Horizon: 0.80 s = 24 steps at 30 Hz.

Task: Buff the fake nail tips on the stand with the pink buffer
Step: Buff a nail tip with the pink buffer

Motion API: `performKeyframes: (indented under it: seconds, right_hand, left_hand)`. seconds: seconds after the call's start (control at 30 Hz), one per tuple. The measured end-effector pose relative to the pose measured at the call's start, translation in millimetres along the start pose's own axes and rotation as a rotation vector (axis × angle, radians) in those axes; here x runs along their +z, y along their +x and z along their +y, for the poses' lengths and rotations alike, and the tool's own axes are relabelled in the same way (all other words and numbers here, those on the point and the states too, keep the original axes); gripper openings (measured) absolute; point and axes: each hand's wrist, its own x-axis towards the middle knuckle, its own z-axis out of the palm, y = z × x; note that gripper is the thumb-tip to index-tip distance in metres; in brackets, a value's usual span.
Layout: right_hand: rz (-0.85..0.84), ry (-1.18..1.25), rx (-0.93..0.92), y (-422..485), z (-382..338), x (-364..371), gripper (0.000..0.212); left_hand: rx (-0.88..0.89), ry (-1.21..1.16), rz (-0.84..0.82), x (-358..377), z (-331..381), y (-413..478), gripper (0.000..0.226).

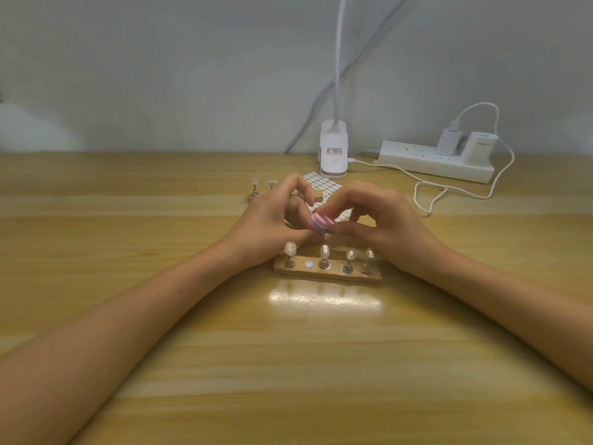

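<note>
On stand (333, 275): four nail tips (325, 251) | right fingers (348, 228) pinch one pink buffer (322, 221) | left fingers (300, 187) unclear

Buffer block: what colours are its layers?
The buffer is pink with a lavender layer; the head view shows it best.

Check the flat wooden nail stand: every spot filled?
Not full: the wooden stand holds four upright silver pegs with nail tips; its second spot from left shows only a bare disc.
</note>
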Motion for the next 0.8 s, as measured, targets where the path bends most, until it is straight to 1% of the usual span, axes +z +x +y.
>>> performKeyframes:
  seconds: [0.07, 0.17, 0.27, 0.33, 0.4, 0.47, 0.57, 0.63, 0.7, 0.8]
  right_hand:
    - [0.018, 0.04, 0.052, 0.2, 0.6, -0.8, 0.02]
    - [0.017, 0.044, 0.017, 0.3, -0.3, -0.2, 0.018]
    - [0.015, 0.052, 0.065, 0.2, -0.4, 0.1, 0.018]
    - [0.031, 0.024, 0.032, -0.2, -0.5, -0.6, 0.021]
    - [0.009, -0.013, 0.011, -0.1, -0.9, 0.6, 0.021]
    - [0.018, 0.012, 0.066, 0.0, -0.1, -0.1, 0.018]
    - [0.009, -0.008, 0.011, -0.4, 1.2, -0.7, 0.013]
    - [-0.003, 0.005, 0.032, -0.1, -0.1, -0.2, 0.017]
    - [0.032, 0.026, 0.042, -0.4, -0.8, -1.4, 0.021]
    - [0.012, -0.007, -0.016, -0.9, -3.1, -0.2, 0.016]
  left_hand:
    - [-0.001, 0.003, -0.003, 0.1, 0.1, 0.3, 0.042]
    - [0.0, 0.006, -0.004, -0.2, 0.6, 0.4, 0.042]
    - [-0.005, -0.001, -0.005, 0.2, 1.4, 0.0, 0.042]
    - [-0.003, -0.004, -0.004, 0.2, 1.9, -0.4, 0.041]
    - [-0.008, -0.01, -0.004, -0.4, 2.0, -0.7, 0.041]
    - [-0.014, -0.008, -0.009, -0.4, 1.7, -0.4, 0.041]
    - [-0.008, -0.007, -0.007, -0.3, 1.7, -0.3, 0.04]
    - [-0.011, -0.009, -0.008, -0.6, 1.5, -0.2, 0.041]
    - [-0.01, -0.001, -0.01, -0.2, 1.5, -0.2, 0.041]
    - [-0.007, -0.005, -0.005, -0.3, 1.9, -0.7, 0.04]
